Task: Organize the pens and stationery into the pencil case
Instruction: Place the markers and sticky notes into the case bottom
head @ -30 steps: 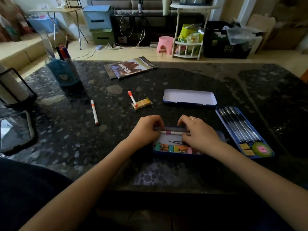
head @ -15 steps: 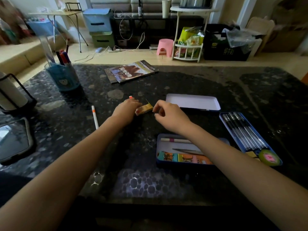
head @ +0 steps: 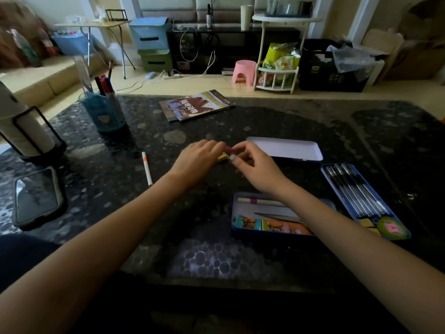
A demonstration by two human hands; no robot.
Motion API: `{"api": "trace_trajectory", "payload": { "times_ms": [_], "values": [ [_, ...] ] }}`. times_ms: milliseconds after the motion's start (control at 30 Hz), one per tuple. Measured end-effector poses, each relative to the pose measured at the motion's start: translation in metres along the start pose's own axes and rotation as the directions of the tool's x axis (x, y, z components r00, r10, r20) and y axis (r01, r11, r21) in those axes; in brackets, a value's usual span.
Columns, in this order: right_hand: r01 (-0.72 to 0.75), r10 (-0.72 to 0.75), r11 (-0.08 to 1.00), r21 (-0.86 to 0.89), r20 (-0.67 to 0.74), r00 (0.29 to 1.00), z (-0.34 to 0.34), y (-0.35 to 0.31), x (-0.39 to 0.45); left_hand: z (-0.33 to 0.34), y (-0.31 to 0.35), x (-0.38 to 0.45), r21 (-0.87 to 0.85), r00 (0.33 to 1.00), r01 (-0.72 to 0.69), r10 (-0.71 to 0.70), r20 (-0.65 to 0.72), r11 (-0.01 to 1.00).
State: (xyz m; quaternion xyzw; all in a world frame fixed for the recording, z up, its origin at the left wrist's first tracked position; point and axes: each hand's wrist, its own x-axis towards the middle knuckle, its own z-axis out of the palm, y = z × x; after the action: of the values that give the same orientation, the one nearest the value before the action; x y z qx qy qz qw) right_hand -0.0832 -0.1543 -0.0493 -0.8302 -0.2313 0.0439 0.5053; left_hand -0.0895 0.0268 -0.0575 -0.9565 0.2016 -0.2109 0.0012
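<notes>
The open blue pencil case [head: 237,227] lies near the table's front edge. It holds a white pen with a pink band [head: 260,202], metal tweezers [head: 277,216] and a row of coloured binder clips [head: 269,225]. Behind it my left hand [head: 196,159] and my right hand [head: 256,168] meet over a red-tipped pen [head: 228,148] and a small yellow packet [head: 222,157]. The right thumb and forefinger pinch the red tip. My left fingers curl over the pen's body and hide it. A white pen with an orange band [head: 147,168] lies loose to the left.
A white-lined lid [head: 285,148] lies behind the case. A second blue tray [head: 325,171] at the right holds several black pens, erasers and a green tape roll. A phone [head: 36,196], a paper-roll holder [head: 21,131], a blue pen cup [head: 106,114] and a booklet [head: 195,106] are also on the table.
Both hands left the pencil case, where they laid the pink-banded pen, and reached back to the red-tipped pen and yellow packet. The red tip now sits between my fingers.
</notes>
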Motion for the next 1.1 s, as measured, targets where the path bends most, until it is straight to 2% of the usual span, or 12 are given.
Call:
{"api": "trace_trajectory", "payload": {
  "times_ms": [67, 200, 300, 400, 500, 567, 667, 800, 867, 967, 1100],
  "values": [
    [-0.035, 0.039, 0.990, 0.137, -0.026, 0.999, -0.006, -0.004, -0.008, -0.005, 0.023, 0.000, -0.010, 0.997, -0.069, 0.070, 0.026, 0.998],
    [-0.133, 0.141, 0.976, 0.173, -0.033, 0.990, -0.032, 0.000, -0.029, -0.012, 0.059, -0.001, -0.128, 0.996, -0.065, 0.073, 0.053, 0.990],
    [-0.167, 0.174, 0.975, 0.149, -0.037, 0.984, -0.057, 0.011, -0.048, -0.014, 0.076, -0.002, -0.302, 0.990, 0.044, -0.001, 0.142, 0.952],
    [-0.218, 0.236, 0.960, 0.177, -0.087, 0.968, -0.078, 0.019, -0.067, -0.004, 0.081, -0.003, -0.315, 0.942, 0.150, -0.039, 0.333, 0.937],
    [-0.316, 0.351, 0.921, 0.226, -0.131, 0.927, -0.094, 0.030, -0.084, 0.008, 0.080, -0.005, -0.383, 0.893, 0.306, -0.123, 0.434, 0.872],
    [-0.347, 0.367, 0.926, 0.146, -0.139, 0.920, -0.095, 0.037, -0.089, 0.010, 0.079, -0.005, -0.442, 0.873, 0.378, -0.154, 0.463, 0.813],
    [-0.335, 0.337, 0.942, 0.039, -0.109, 0.935, -0.084, 0.044, -0.089, 0.008, 0.076, -0.004, -0.481, 0.862, 0.405, -0.149, 0.485, 0.777],
    [-0.237, 0.211, 0.951, -0.200, -0.141, 0.967, -0.072, 0.042, -0.087, 0.007, 0.072, -0.007, -0.519, 0.857, 0.425, -0.145, 0.494, 0.741],
    [-0.195, 0.169, 0.929, -0.314, -0.109, 0.980, -0.068, 0.040, -0.087, 0.008, 0.069, -0.009, -0.550, 0.853, 0.446, -0.151, 0.499, 0.706],
    [-0.170, 0.154, 0.898, -0.405, -0.072, 0.986, -0.062, 0.040, -0.087, 0.008, 0.066, -0.011, -0.578, 0.844, 0.479, -0.166, 0.510, 0.660],
    [-0.150, 0.150, 0.877, -0.456, -0.037, 0.988, -0.054, 0.042, -0.086, 0.008, 0.065, -0.012, -0.579, 0.839, 0.486, -0.163, 0.519, 0.655]
  ]
}}
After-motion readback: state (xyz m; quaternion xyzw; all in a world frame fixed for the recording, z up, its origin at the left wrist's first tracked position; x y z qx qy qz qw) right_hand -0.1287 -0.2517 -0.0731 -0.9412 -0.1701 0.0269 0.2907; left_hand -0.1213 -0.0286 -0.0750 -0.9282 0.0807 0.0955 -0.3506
